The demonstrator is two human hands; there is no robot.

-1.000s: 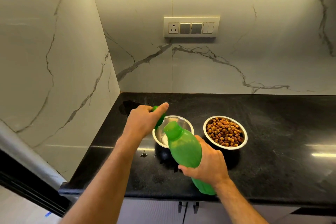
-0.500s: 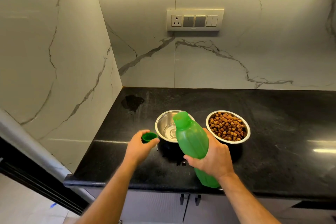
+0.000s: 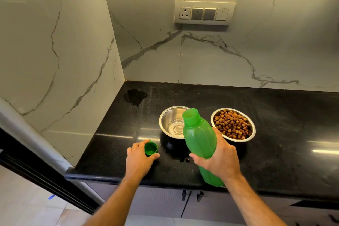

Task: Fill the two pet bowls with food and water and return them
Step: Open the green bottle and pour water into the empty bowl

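Two steel pet bowls stand side by side on the black counter (image 3: 275, 152). The left bowl (image 3: 169, 117) shows only a shiny bottom; whether it holds water I cannot tell. The right bowl (image 3: 252, 130) is full of brown kibble (image 3: 232, 124). My right hand (image 3: 220, 158) grips a green plastic bottle (image 3: 199, 137) around its middle, tilted with its uncapped mouth over the near right rim of the left bowl. My left hand (image 3: 139, 159) holds the green cap (image 3: 150, 148), open side up, low over the counter left of the bowls.
A wet patch (image 3: 135, 95) lies in the counter's back left corner, and small drops sit near the bottle. Marble walls close the back and left. A switch panel (image 3: 204, 13) hangs on the back wall. Cabinet doors with black handles (image 3: 191, 195) run below the counter edge.
My left hand has carried the cap from the bottle's mouth down and toward me, to the counter left of the bowls. The bottle stays tilted in my right hand, now uncapped.
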